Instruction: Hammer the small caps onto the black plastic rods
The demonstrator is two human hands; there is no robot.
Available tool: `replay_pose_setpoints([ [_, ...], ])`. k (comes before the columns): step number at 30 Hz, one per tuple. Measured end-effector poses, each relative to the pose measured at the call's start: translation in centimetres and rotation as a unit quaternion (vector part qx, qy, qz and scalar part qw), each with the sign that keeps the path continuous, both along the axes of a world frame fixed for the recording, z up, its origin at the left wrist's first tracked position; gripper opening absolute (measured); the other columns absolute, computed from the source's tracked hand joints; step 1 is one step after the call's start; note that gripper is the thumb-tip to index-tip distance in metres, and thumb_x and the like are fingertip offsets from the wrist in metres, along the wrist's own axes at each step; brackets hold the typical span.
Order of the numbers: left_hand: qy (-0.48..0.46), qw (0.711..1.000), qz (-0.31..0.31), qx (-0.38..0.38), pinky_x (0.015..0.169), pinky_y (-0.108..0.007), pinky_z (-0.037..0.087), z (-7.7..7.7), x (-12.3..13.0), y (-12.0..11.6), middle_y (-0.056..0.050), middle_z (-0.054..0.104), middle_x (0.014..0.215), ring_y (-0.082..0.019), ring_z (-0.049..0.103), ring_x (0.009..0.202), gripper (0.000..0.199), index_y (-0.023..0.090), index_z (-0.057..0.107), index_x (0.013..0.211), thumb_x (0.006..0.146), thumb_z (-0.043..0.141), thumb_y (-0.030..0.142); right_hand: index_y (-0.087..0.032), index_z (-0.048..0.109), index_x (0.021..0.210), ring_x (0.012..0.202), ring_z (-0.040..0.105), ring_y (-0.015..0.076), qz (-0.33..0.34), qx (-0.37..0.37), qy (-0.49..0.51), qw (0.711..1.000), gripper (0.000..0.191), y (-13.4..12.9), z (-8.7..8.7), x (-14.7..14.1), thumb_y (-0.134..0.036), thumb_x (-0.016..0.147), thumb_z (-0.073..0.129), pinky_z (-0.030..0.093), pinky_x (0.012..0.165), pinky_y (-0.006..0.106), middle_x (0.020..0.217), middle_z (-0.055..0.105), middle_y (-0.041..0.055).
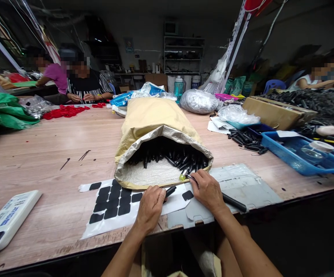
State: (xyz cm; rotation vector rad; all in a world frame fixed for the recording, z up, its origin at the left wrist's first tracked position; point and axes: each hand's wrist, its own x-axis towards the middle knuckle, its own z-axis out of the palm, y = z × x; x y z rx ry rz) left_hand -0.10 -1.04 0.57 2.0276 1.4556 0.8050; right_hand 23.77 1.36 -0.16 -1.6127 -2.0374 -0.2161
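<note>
My left hand (151, 206) is closed around a short black tube (171, 191), whose end sticks out to the right, just in front of the sack's mouth. My right hand (206, 191) pinches a slim dark piece (190, 176) at the lip of the sack. Right by its fingertips lies a part with a yellow-green end (183, 175). The tan woven sack (158, 111) lies on its side, its white-lined mouth facing me, with many black tubular parts (181, 159) inside. A longer black rod (234, 202) passes beneath my right wrist. Under my hands is a white sheet of black rounded-square stickers (111, 202).
A grey plastic board (247, 184) lies at right. Beyond it are a blue tray (308, 154) with a clear jar, loose black parts (244, 139) and a cardboard box (279, 111). A white device (10, 219) sits at left. Co-workers sit at the far left and right.
</note>
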Motion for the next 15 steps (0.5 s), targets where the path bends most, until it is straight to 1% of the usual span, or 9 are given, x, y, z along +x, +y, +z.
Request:
replay_pose_setpoints([
  [2, -0.006, 1.0, -0.006, 0.005, 0.08, -0.035, 0.038, 1.0, 0.1, -0.8, -0.004, 0.058, 0.081, -0.021, 0.052, 0.084, 0.045, 0.02, 0.055, 0.073, 0.106, 0.03, 0.039, -0.021, 0.064, 0.098, 0.09, 0.054, 0.0189, 0.0, 0.0, 0.0, 1.0, 0.013, 0.0, 0.0, 0.0, -0.025, 0.097, 0.052, 0.038, 0.078, 0.029, 0.091, 0.058, 0.0039],
  [4, -0.027, 0.999, -0.033, -0.011, 0.079, -0.033, 0.039, 2.2, 0.1, -2.4, -0.003, 0.06, 0.084, -0.019, 0.053, 0.084, 0.042, 0.02, 0.057, 0.079, 0.106, 0.032, 0.04, -0.021, 0.065, 0.097, 0.09, 0.054, 0.0189, 0.002, -0.001, -0.001, 1.0, 0.013, 0.0, 0.0, 0.0, -0.025, 0.097, 0.052, 0.038, 0.079, 0.029, 0.09, 0.058, 0.0038],
  [6, -0.058, 0.989, -0.108, -0.077, 0.076, -0.029, 0.041, 3.0, 0.2, -4.5, -0.002, 0.064, 0.086, -0.017, 0.057, 0.081, 0.036, 0.021, 0.061, 0.089, 0.104, 0.037, 0.042, -0.021, 0.065, 0.097, 0.09, 0.054, 0.019, 0.003, -0.003, -0.002, 1.0, 0.013, 0.1, -0.1, 0.0, -0.025, 0.097, 0.052, 0.038, 0.079, 0.029, 0.091, 0.059, 0.0039],
  [8, -0.069, 0.96, -0.21, -0.172, 0.068, -0.025, 0.041, 2.5, 0.2, -6.6, 0.001, 0.068, 0.081, -0.015, 0.06, 0.074, 0.03, 0.023, 0.066, 0.096, 0.1, 0.047, 0.045, -0.021, 0.065, 0.098, 0.09, 0.054, 0.0192, -0.001, -0.003, -0.002, 1.0, 0.013, 0.1, -0.1, 0.0, -0.025, 0.097, 0.052, 0.038, 0.079, 0.029, 0.092, 0.059, 0.0041],
  [9, -0.056, 0.942, -0.249, -0.215, 0.064, -0.024, 0.04, 1.5, 0.2, -7.5, 0.002, 0.068, 0.076, -0.014, 0.061, 0.07, 0.028, 0.024, 0.069, 0.096, 0.097, 0.053, 0.047, -0.021, 0.065, 0.098, 0.091, 0.054, 0.0193, -0.002, -0.003, -0.002, 1.0, 0.013, 0.1, -0.1, 0.0, -0.025, 0.097, 0.052, 0.038, 0.079, 0.029, 0.092, 0.059, 0.0042],
  [10, -0.031, 0.929, -0.27, -0.25, 0.061, -0.024, 0.04, 0.2, 0.3, -8.3, 0.002, 0.068, 0.073, -0.015, 0.062, 0.068, 0.028, 0.024, 0.071, 0.095, 0.092, 0.059, 0.049, -0.021, 0.065, 0.098, 0.091, 0.054, 0.0194, -0.003, -0.002, -0.003, 1.0, 0.013, 0.1, -0.1, 0.0, -0.025, 0.097, 0.052, 0.038, 0.079, 0.029, 0.092, 0.059, 0.0043],
  [11, 0.0, 0.924, -0.267, -0.275, 0.06, -0.024, 0.04, -1.5, 0.4, -8.9, 0.002, 0.069, 0.071, -0.016, 0.063, 0.067, 0.028, 0.024, 0.073, 0.095, 0.088, 0.063, 0.05, -0.021, 0.065, 0.098, 0.091, 0.054, 0.0194, -0.003, -0.002, -0.003, 1.0, 0.013, 0.1, -0.1, 0.0, -0.025, 0.097, 0.052, 0.038, 0.079, 0.029, 0.092, 0.059, 0.0043],
  [12, 0.033, 0.925, -0.24, -0.293, 0.062, -0.025, 0.042, -3.4, 0.5, -9.4, 0.0, 0.071, 0.075, -0.018, 0.064, 0.071, 0.029, 0.025, 0.074, 0.096, 0.085, 0.066, 0.05, -0.021, 0.065, 0.097, 0.091, 0.054, 0.0193, -0.003, -0.002, -0.004, 1.0, 0.013, 0.1, -0.1, 0.0, -0.025, 0.097, 0.052, 0.038, 0.079, 0.029, 0.092, 0.059, 0.0043],
  [15, 0.089, 0.929, -0.102, -0.344, 0.079, -0.032, 0.049, -9.0, 1.6, -9.8, -0.006, 0.076, 0.099, -0.026, 0.069, 0.093, 0.032, 0.026, 0.074, 0.104, 0.086, 0.061, 0.049, -0.021, 0.065, 0.096, 0.09, 0.054, 0.0193, -0.006, -0.002, -0.005, 1.0, 0.013, 0.1, -0.1, -0.1, -0.025, 0.097, 0.052, 0.038, 0.079, 0.029, 0.091, 0.059, 0.0041],
])
